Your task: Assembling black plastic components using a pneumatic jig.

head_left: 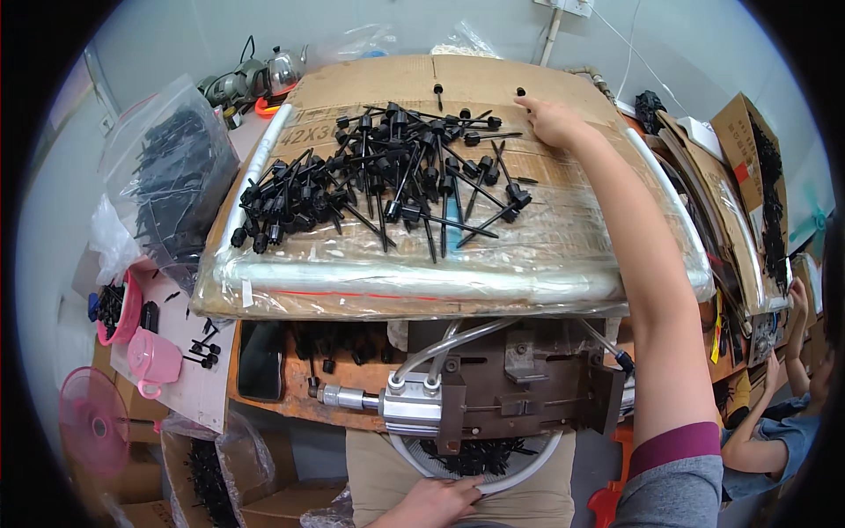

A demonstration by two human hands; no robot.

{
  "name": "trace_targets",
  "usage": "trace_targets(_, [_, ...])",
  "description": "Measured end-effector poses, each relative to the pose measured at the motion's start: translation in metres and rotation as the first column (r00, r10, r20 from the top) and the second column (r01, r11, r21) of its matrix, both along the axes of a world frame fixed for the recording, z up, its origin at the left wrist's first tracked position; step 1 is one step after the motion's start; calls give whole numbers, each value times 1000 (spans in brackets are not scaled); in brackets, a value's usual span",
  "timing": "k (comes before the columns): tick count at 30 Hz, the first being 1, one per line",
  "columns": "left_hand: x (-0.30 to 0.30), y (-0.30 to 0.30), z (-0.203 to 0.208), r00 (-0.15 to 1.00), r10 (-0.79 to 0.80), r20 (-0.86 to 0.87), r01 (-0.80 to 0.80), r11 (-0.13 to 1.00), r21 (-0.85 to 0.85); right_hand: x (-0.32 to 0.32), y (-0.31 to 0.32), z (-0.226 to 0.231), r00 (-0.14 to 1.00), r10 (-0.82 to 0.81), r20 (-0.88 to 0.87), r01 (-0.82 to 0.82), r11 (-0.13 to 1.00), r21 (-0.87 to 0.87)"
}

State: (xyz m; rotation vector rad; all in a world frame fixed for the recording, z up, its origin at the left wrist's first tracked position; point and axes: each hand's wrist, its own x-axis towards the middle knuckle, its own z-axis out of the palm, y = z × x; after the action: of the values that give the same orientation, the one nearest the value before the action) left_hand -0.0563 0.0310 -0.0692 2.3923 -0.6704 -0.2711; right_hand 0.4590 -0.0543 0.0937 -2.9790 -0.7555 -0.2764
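A heap of black rod-shaped parts with thick ribbed heads (pixel 396 167) lies on the plastic-wrapped cardboard board (pixel 563 207). My right hand (pixel 554 121) is stretched to the far right of the board, its index finger extended. Just beyond that fingertip sits a lone black part (pixel 520 91); whether they touch I cannot tell. Another single part (pixel 438 96) lies nearby, apart from the heap. In my lap is a round basket with a white rim (pixel 525 476), holding more black parts (pixel 480 459). My left hand (pixel 440 503) lies with fingers extended over its near rim.
Below the board, a metal fixture with a pneumatic cylinder (pixel 412 405) and hoses sits on the bench edge. At left are a large bag of black parts (pixel 185 176), a pink cup (pixel 154 356) and a pink fan (pixel 91 418). Another person (pixel 775 440) works at right.
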Motion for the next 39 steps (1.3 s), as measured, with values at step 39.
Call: trace_targets(39, [-39,-6,6,964,131,231,-78,971,-225,-121,-16,6,948,311,-69,-254,867,428])
